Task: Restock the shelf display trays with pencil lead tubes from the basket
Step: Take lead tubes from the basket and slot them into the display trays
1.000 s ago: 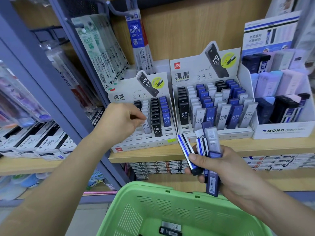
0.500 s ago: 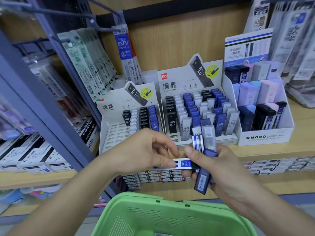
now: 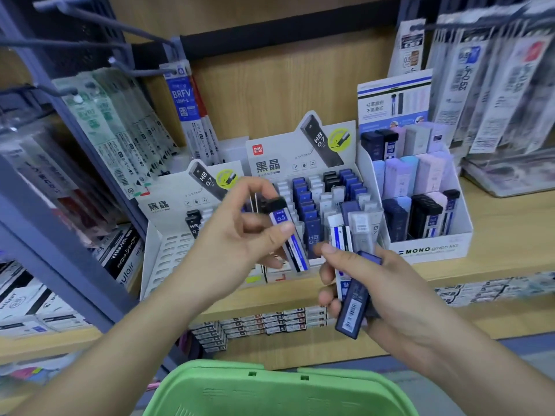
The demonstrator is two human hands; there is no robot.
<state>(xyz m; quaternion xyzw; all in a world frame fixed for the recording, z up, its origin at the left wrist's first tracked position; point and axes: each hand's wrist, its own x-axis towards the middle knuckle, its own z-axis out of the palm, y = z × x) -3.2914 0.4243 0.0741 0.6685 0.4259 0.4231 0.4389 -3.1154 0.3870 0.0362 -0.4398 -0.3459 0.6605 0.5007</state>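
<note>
Left hand [image 3: 237, 235], before wooden shelf [image 3: 495, 232]: thumb and fingers pinch one 0.5 lead tube [image 3: 282, 218]. Right hand [image 3: 387, 295], before shelf: curled round bundle of tubes [image 3: 351, 307]. Green basket [image 3: 270, 388]: below shelf. Display trays [image 3: 168, 256]: on shelf, part-filled. Hanging refill packs [image 3: 120, 130]: on hooks above shelf.

The left forearm [image 3: 120, 340] is showing bare from the lower left of the frame up to the wrist, and the right forearm [image 3: 480, 364] is showing bare from the lower right. The left hand [image 3: 237, 235] and right hand [image 3: 387, 295] are likewise showing bare, their thumbnails looking short and plain.
</note>
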